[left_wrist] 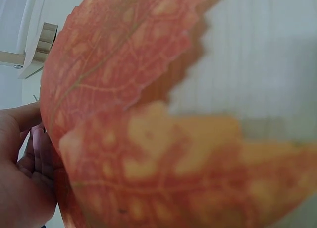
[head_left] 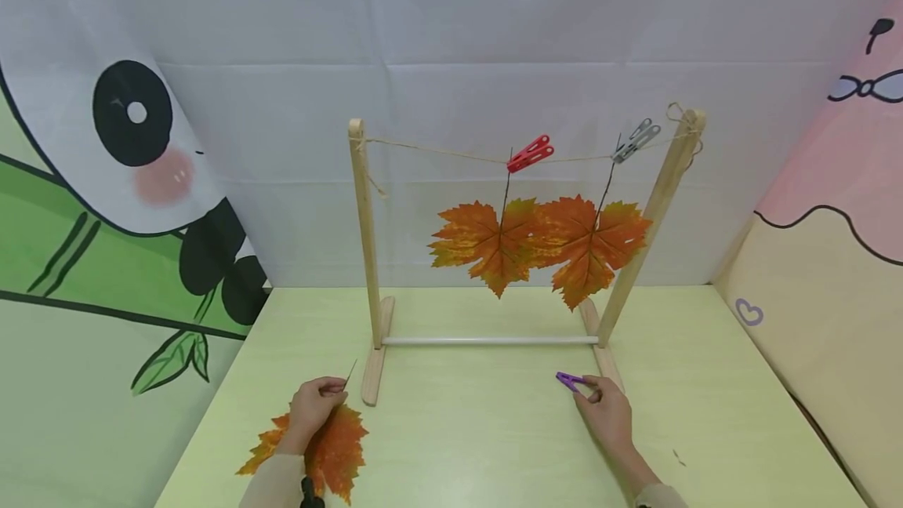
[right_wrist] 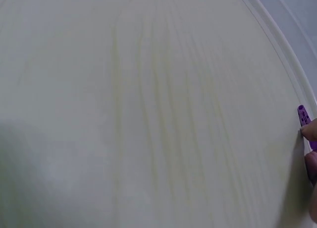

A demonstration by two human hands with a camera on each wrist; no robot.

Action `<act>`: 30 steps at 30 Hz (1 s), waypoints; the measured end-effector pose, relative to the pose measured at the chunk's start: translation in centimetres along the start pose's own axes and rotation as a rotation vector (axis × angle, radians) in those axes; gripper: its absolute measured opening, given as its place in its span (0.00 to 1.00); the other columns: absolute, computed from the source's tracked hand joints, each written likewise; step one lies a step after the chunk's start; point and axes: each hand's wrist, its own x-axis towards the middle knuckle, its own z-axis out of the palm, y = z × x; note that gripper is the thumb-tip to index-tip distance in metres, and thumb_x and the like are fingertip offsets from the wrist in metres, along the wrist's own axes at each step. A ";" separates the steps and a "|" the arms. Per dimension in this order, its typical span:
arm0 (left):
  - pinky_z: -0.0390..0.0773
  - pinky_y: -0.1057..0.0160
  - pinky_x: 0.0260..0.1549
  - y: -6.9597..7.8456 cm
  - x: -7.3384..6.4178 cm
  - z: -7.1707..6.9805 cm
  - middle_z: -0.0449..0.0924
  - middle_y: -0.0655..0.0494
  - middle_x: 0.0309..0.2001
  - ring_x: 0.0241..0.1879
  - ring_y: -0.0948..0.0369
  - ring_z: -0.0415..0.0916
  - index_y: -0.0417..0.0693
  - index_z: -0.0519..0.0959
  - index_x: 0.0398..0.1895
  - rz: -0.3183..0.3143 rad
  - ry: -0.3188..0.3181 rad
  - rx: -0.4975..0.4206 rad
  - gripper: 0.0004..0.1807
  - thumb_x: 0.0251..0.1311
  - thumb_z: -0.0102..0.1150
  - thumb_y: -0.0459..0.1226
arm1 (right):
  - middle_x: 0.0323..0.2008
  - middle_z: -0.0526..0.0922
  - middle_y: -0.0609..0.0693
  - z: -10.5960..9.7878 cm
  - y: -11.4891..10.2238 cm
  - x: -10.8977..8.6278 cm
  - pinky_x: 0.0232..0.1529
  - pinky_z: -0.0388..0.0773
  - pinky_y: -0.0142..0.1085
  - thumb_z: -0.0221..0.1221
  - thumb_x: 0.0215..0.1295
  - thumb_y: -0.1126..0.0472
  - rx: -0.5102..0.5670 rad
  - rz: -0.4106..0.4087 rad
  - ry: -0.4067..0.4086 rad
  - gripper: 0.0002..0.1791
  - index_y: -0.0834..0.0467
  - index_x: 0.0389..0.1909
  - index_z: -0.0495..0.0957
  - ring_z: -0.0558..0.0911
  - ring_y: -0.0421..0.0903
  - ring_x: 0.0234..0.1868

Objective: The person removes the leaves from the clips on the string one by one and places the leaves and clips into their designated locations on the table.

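My left hand (head_left: 315, 408) pinches the thin stem of an orange artificial maple leaf (head_left: 339, 449) at the table's left side. In the left wrist view the leaf (left_wrist: 124, 54) fills most of the picture and covers part of the hand. My right hand (head_left: 608, 412) holds a purple clothespin (head_left: 568, 381) between thumb and fingers, in front of the wooden frame's right foot. Only the fingertips and part of the clothespin (right_wrist: 303, 115) show at the right wrist view's edge. Two more maple leaves hang from a string (head_left: 437, 150), under a red clothespin (head_left: 531, 154) and a grey clothespin (head_left: 636, 140).
The string runs between the left post (head_left: 364, 234) and right post (head_left: 652, 226) of a wooden frame. A white rod (head_left: 490, 341) joins the posts low down. A small dark scrap (head_left: 679, 458) lies on the table (head_left: 466, 422) at right. Printed cloth hangs behind and at both sides.
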 end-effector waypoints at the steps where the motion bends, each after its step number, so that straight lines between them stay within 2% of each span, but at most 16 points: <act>1: 0.77 0.62 0.30 0.0 0.0 0.0 0.81 0.51 0.28 0.27 0.60 0.77 0.35 0.81 0.36 0.001 -0.001 -0.002 0.11 0.48 0.63 0.31 | 0.17 0.75 0.46 0.0 0.0 0.0 0.17 0.65 0.29 0.68 0.41 0.69 -0.003 0.001 0.003 0.15 0.65 0.35 0.80 0.68 0.33 0.17; 16: 0.75 0.64 0.29 0.2 -0.3 -0.2 0.81 0.51 0.29 0.27 0.61 0.76 0.35 0.81 0.37 0.016 -0.011 -0.026 0.11 0.48 0.63 0.31 | 0.18 0.75 0.47 -0.1 0.0 0.0 0.18 0.65 0.30 0.69 0.41 0.68 -0.008 0.006 -0.003 0.18 0.66 0.37 0.80 0.68 0.32 0.18; 23: 0.75 0.62 0.29 0.3 -0.1 -0.3 0.80 0.53 0.27 0.27 0.61 0.75 0.36 0.81 0.35 0.042 -0.010 0.028 0.10 0.48 0.62 0.31 | 0.20 0.77 0.49 0.0 -0.1 -0.1 0.19 0.65 0.29 0.69 0.41 0.68 0.000 0.001 0.001 0.19 0.67 0.38 0.79 0.69 0.33 0.19; 30: 0.75 0.57 0.30 0.8 -0.1 -0.6 0.79 0.53 0.27 0.28 0.58 0.76 0.36 0.80 0.35 0.062 -0.048 0.078 0.10 0.49 0.61 0.31 | 0.22 0.78 0.50 -0.2 -0.3 -0.2 0.19 0.65 0.29 0.68 0.42 0.67 0.022 0.029 -0.003 0.19 0.68 0.39 0.79 0.69 0.34 0.20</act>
